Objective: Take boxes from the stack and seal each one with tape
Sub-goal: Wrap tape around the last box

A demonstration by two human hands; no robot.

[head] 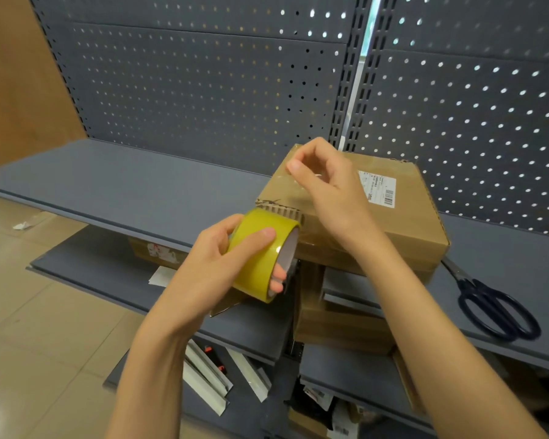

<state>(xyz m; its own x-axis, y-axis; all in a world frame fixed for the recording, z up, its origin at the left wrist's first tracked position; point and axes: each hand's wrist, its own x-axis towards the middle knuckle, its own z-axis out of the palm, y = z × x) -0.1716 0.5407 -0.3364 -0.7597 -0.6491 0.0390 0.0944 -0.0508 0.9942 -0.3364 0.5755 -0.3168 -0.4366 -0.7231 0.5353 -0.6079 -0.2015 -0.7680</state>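
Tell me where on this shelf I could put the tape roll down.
The bare shelf left of the cardboard box is widest. A narrower strip lies between box and scissors. Lower shelves look crowded with boxes and white strips.

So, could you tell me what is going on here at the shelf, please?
A person is taping a brown cardboard box that sits on a grey metal shelf. The left hand grips a yellow roll of packing tape, while the right hand pinches what looks like the clear tape end above the box top. Dark blue scissors lie on the shelf to the right.
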